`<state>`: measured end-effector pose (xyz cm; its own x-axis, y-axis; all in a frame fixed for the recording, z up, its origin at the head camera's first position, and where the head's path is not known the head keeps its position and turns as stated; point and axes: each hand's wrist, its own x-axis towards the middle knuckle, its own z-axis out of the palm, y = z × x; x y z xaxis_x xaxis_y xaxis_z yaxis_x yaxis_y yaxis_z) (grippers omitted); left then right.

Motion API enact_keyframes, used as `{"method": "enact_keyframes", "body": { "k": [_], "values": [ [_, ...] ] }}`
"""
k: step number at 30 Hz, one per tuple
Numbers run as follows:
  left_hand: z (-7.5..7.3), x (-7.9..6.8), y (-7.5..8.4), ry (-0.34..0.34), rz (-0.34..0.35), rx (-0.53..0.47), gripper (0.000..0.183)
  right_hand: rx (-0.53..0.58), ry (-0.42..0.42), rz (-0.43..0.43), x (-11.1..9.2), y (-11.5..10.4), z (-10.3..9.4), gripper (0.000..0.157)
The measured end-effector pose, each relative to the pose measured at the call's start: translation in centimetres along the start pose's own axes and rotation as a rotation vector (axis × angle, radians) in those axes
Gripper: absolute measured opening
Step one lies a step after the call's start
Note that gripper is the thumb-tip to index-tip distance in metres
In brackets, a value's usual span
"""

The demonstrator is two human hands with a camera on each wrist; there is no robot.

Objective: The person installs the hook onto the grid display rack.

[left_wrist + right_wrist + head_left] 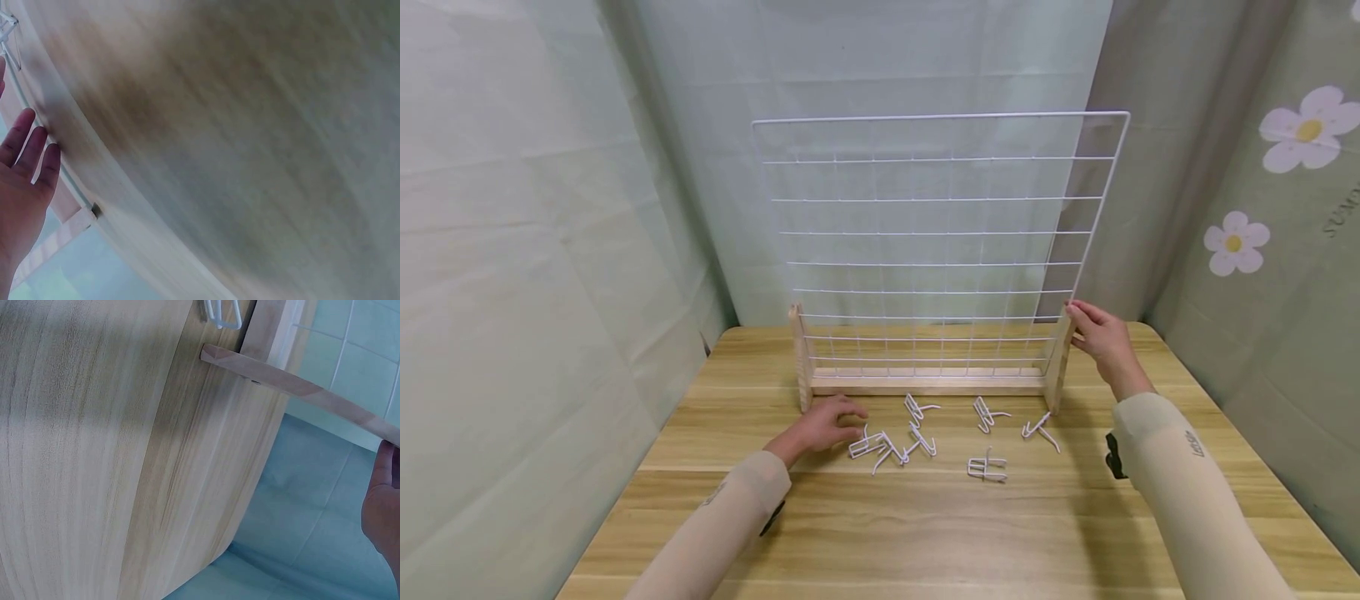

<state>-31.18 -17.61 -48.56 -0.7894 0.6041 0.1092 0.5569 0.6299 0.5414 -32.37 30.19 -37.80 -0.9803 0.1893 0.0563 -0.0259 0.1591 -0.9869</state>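
A white wire grid panel (pixel 940 264) stands upright in a wooden base. My right hand (pixel 1105 337) pinches the top of the base's right side post (pixel 1057 367), beside the panel's edge. In the right wrist view, the thumb lies against that wooden post (pixel 294 387). Down at the left, my left hand (pixel 827 423) hovers by a cluster of white wire hooks (pixel 868 444), its fingers loosely bent and holding nothing. The left wrist view shows those fingers (pixel 49 165) spread. Several more hooks lie in front of the base, among them a double-pronged one (pixel 987 468).
The wood-grain table (pixel 925 533) carries everything. Pale green curtains (pixel 550 250) hang behind and on both sides, close to the table's edges. The base's left side post (pixel 801 358) stands just behind my left hand.
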Motion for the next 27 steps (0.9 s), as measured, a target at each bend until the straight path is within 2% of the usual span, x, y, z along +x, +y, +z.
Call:
{"method": "enact_keyframes", "body": {
  "k": [10, 13, 18, 27],
  "values": [
    [0.21, 0.0, -0.15, -0.016, 0.0, 0.055, 0.025, 0.011, 0.002, 0.001, -0.1, -0.07, -0.12, 0.069],
    [0.3, 0.03, -0.27, -0.022, 0.038, 0.102, 0.021, 0.017, 0.001, 0.002, -0.12, -0.08, -0.15, 0.069],
    [0.45, 0.03, -0.48, -0.016, 0.139, 0.205, 0.016, -0.001, 0.001, 0.011, -0.21, -0.09, -0.07, 0.068],
    [0.42, -0.25, -0.7, -0.003, 0.164, 0.218, 0.013, 0.016, -0.003, 0.013, -0.29, -0.2, 0.05, 0.065]
  ]
}}
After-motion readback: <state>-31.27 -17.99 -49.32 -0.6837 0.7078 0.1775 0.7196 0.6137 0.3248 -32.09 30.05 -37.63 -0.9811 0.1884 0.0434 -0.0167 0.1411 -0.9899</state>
